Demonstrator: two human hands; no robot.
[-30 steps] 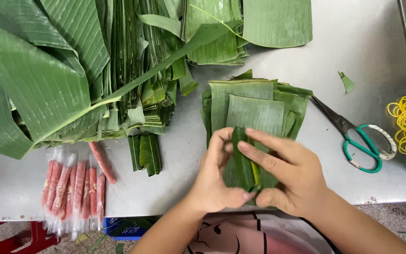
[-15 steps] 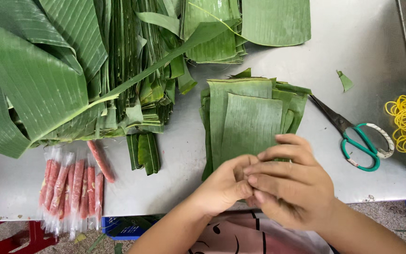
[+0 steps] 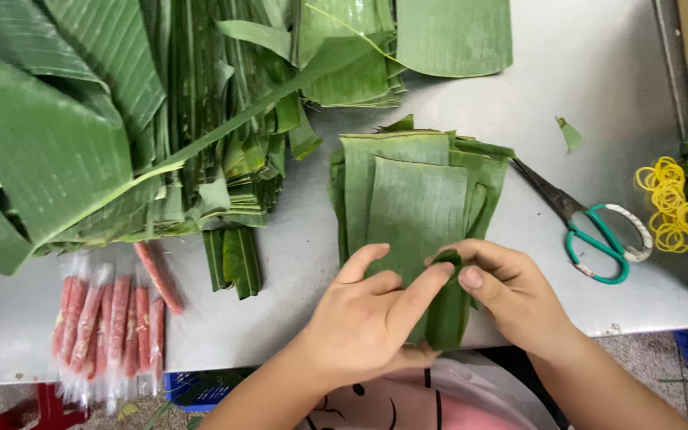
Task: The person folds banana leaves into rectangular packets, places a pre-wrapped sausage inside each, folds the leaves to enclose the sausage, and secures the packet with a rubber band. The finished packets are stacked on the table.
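two hands: your left hand (image 3: pixel 368 318) and right hand (image 3: pixel 511 295) now pinch a rolled leaf parcel (image 3: pixel 447 310).
change: flat leaf since rolled up, over the leaf stack (image 3: pixel 416 191) on the counter (image 3: pixel 591 80).

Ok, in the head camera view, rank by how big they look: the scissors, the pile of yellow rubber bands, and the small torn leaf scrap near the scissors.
1. scissors, clearly the largest
2. pile of yellow rubber bands, somewhat smaller
3. torn leaf scrap, by far the smallest

All lie on the same table, so nearness hardly skews this.

A pale grey table (image 3: pixel 599 72) carries a heap of banana leaves (image 3: pixel 121 135) far left, wrapped pink sausages (image 3: pixel 109 326) near left, cut leaf pieces (image 3: pixel 416 191) centre, green-handled scissors (image 3: pixel 591 227) and yellow rubber bands (image 3: pixel 670 203) right.
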